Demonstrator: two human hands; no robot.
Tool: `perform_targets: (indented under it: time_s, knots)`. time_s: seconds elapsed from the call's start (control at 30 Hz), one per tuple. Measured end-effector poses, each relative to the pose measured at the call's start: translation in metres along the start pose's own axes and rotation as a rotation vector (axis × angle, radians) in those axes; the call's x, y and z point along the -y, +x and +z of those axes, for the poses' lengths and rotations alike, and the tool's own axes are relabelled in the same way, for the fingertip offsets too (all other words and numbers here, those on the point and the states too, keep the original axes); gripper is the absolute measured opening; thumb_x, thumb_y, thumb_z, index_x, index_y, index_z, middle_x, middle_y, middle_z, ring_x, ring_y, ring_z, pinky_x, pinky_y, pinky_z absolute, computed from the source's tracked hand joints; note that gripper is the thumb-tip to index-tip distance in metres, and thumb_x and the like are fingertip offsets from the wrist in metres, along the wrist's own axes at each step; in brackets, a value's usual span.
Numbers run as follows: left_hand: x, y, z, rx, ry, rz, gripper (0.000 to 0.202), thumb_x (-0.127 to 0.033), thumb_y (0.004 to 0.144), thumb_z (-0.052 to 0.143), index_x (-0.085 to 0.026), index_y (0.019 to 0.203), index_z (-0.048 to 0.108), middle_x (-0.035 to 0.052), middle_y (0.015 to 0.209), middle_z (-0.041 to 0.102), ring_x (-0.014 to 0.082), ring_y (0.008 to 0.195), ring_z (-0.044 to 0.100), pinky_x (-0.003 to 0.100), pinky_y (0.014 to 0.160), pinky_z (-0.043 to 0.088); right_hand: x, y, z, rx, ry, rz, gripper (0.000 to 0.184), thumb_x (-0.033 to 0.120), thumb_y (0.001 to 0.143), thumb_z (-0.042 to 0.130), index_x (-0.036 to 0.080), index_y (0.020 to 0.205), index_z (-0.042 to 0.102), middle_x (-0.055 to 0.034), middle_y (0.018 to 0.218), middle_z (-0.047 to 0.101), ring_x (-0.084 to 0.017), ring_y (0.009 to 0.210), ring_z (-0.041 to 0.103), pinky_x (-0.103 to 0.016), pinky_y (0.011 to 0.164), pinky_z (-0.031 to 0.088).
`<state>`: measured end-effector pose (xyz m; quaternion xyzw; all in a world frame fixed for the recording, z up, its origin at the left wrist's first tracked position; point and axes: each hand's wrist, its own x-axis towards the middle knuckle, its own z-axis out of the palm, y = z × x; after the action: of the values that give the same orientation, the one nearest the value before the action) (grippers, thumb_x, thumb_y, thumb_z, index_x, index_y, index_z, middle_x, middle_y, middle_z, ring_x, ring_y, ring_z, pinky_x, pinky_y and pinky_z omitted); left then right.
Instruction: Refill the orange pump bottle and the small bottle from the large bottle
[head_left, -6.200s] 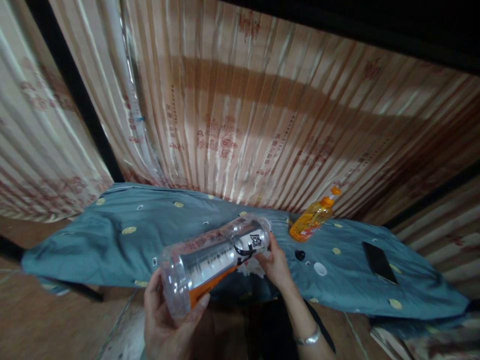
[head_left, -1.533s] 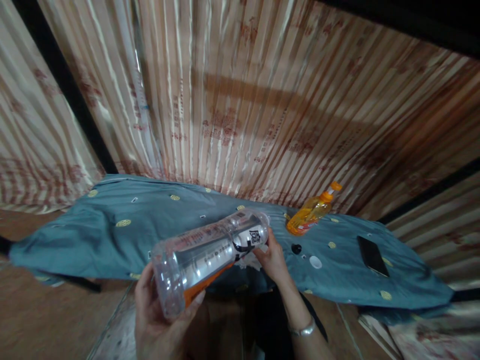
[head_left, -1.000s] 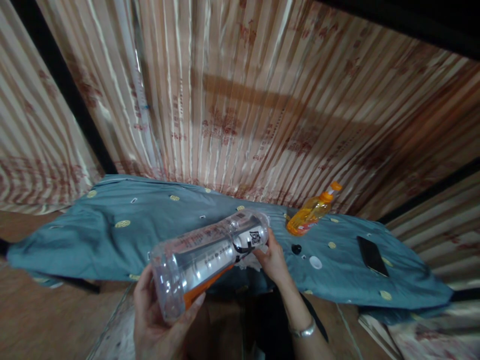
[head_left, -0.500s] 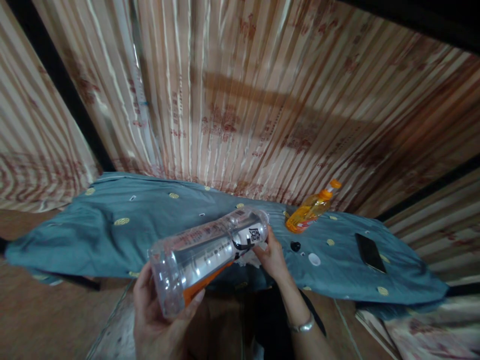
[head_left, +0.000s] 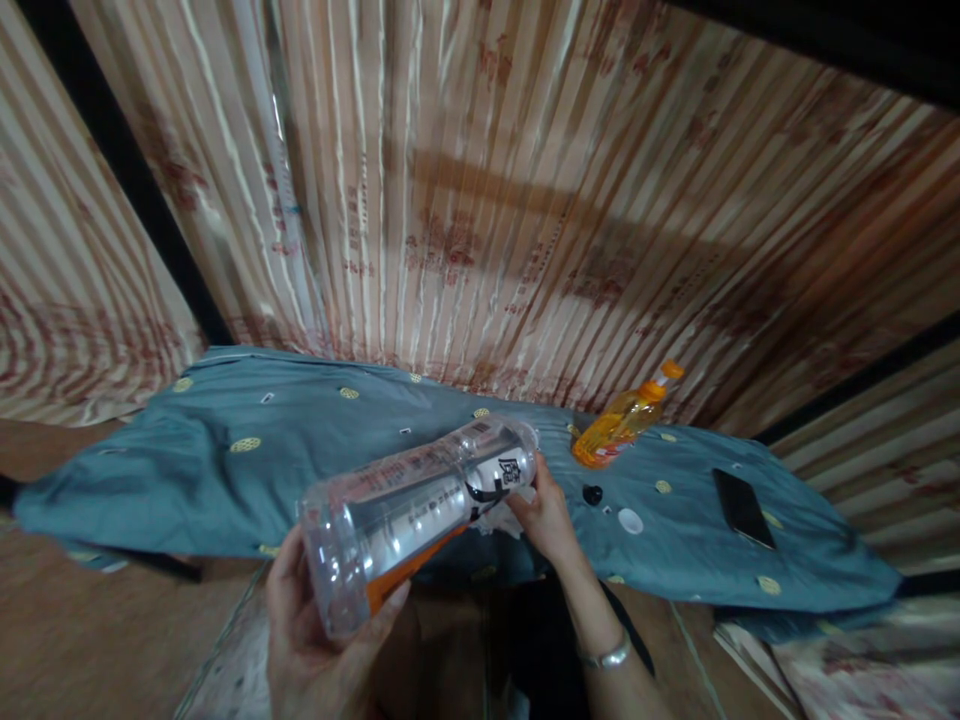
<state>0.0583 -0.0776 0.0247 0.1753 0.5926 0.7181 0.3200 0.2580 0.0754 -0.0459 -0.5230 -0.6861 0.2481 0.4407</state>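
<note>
A clear plastic bottle [head_left: 420,510] with a silver, black and orange label lies tilted across both hands, above the front edge of the cloth-covered table. My left hand [head_left: 322,630] is wrapped round its wide, near end at the lower left. Farther off, my right hand [head_left: 544,510] grips the narrower end, with a bracelet on the wrist. Crumpled clear plastic [head_left: 501,518] shows beneath the bottle beside my right hand. To the right of that hand lie a small black cap [head_left: 592,495] and a white round lid [head_left: 630,521].
A bottle of orange liquid [head_left: 611,430] with an orange pump-like top stands at the back of the blue-green cloth [head_left: 360,420]. A dark phone [head_left: 742,508] lies at the right. Striped curtains [head_left: 450,200] hang behind, with dark poles [head_left: 135,180] at the sides.
Almost nothing differs. The view has shifted very slightly; both hands keep the same hold on the clear bottle.
</note>
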Motion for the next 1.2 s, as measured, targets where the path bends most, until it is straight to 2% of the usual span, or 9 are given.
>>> perform_targets:
  time_s: [0.27,0.4,0.5,0.57,0.7,0.8,0.9,1.03,1.2]
  knots:
    - [-0.0025,-0.0003,0.0029,-0.021,0.045,0.052,0.098,-0.041,0.049,0.095,-0.029,0.138,0.056,0.0068,0.132,0.068,0.0288,0.116,0.068,0.028,0.090,0.059,0.0007,-0.0003,-0.0002,0.006,0.005,0.003,0.064,0.034,0.079,0.069,0.018,0.138,0.052,-0.0129,0.116,0.076,-0.030,0.103,0.073,-0.042,0.090,0.057]
    - [-0.0023,-0.0004,0.0017,-0.004,0.047,0.048,0.091,-0.039,0.055,0.093,-0.031,0.138,0.056,0.0050,0.128,0.070,0.0264,0.112,0.070,0.027,0.087,0.059,0.0025,0.0001,-0.0012,0.017,0.011,-0.002,0.061,0.036,0.080,0.067,0.018,0.136,0.052,-0.0138,0.117,0.075,-0.031,0.104,0.072,-0.043,0.091,0.057]
    - [-0.0031,-0.0005,0.0011,0.000,0.050,0.049,0.086,-0.037,0.059,0.091,-0.032,0.137,0.056,0.0046,0.130,0.069,0.0261,0.115,0.069,0.028,0.090,0.059,0.0026,0.0000,-0.0012,0.021,0.017,-0.016,0.058,0.036,0.081,0.066,0.018,0.134,0.052,-0.0135,0.118,0.075,-0.031,0.104,0.072,-0.044,0.092,0.056]
    - [-0.0042,-0.0005,0.0015,0.012,0.034,0.039,0.087,-0.037,0.059,0.091,-0.032,0.138,0.056,0.0042,0.132,0.068,0.0257,0.116,0.068,0.028,0.091,0.058,0.0024,-0.0001,-0.0012,0.024,0.012,-0.019,0.057,0.036,0.081,0.065,0.019,0.134,0.052,-0.0132,0.116,0.075,-0.030,0.103,0.073,-0.043,0.091,0.057]
    - [-0.0064,-0.0010,0.0028,-0.007,0.016,0.032,0.091,-0.036,0.056,0.092,-0.032,0.139,0.055,0.0037,0.130,0.069,0.0220,0.106,0.071,0.023,0.083,0.059,0.0025,0.0000,-0.0015,0.012,0.002,-0.008,0.056,0.034,0.080,0.066,0.019,0.133,0.053,-0.0130,0.116,0.075,-0.031,0.104,0.072,-0.044,0.092,0.056]
    - [-0.0078,-0.0018,0.0037,-0.010,0.035,0.021,0.092,-0.039,0.055,0.093,-0.031,0.139,0.055,0.0047,0.127,0.071,0.0233,0.105,0.072,0.025,0.083,0.059,0.0025,-0.0003,-0.0015,0.006,0.008,-0.003,0.059,0.033,0.079,0.067,0.019,0.134,0.053,-0.0133,0.119,0.074,-0.030,0.107,0.071,-0.043,0.095,0.055]
    - [-0.0084,-0.0025,0.0044,-0.018,0.018,0.006,0.099,-0.042,0.050,0.094,-0.029,0.140,0.054,0.0048,0.126,0.071,0.0224,0.104,0.071,0.022,0.081,0.058,0.0020,-0.0007,-0.0012,0.007,0.021,-0.002,0.060,0.031,0.078,0.068,0.020,0.135,0.053,-0.0124,0.120,0.074,-0.030,0.107,0.071,-0.043,0.095,0.055]
    - [-0.0068,-0.0016,0.0031,-0.010,-0.002,0.022,0.104,-0.041,0.048,0.096,-0.029,0.142,0.053,0.0058,0.132,0.068,0.0222,0.107,0.070,0.021,0.083,0.058,0.0019,-0.0006,-0.0010,0.001,0.032,0.005,0.060,0.030,0.077,0.069,0.021,0.134,0.053,-0.0114,0.119,0.075,-0.030,0.106,0.071,-0.043,0.095,0.055]
    - [-0.0044,-0.0007,0.0012,-0.003,0.029,0.024,0.100,-0.039,0.052,0.094,-0.030,0.143,0.051,0.0072,0.139,0.064,0.0278,0.119,0.066,0.025,0.088,0.058,0.0039,-0.0005,-0.0022,0.015,0.033,0.023,0.058,0.032,0.078,0.069,0.020,0.133,0.054,-0.0114,0.115,0.076,-0.030,0.104,0.072,-0.042,0.093,0.056]
